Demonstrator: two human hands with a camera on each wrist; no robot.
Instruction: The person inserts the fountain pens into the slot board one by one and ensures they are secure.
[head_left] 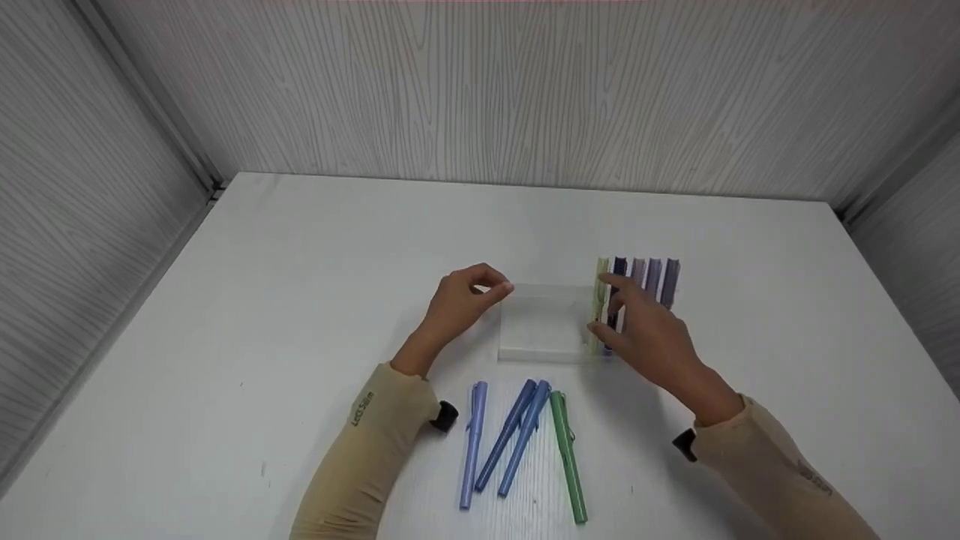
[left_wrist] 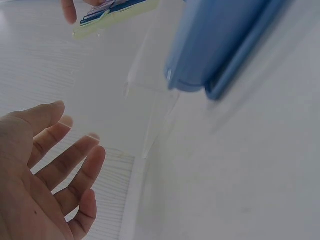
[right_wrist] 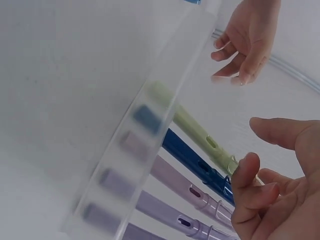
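Observation:
A translucent plastic case (head_left: 544, 354) lies on the table. Several capped pens stand side by side in its right part: a pale green pen (right_wrist: 197, 131), a dark blue pen (right_wrist: 192, 156), and pink-purple to violet ones. At the case's far left corner, my left hand (head_left: 461, 300) pinches the edge lightly between thumb and fingers; some fingertips show pale through the plastic in the left wrist view. My right hand (head_left: 652, 334) hovers over the pale green pen, fingers loosely bent beside its clip. The thumb stands apart from the pen in the right wrist view.
Nearer me lie loose pens: a lilac pen (head_left: 472, 446), a dark blue pen (head_left: 504, 439), a lighter blue pen (head_left: 523, 442) crossing it near the top, and a green pen (head_left: 568, 457). Wood-grain panels (head_left: 480, 90) close off the table's back and sides.

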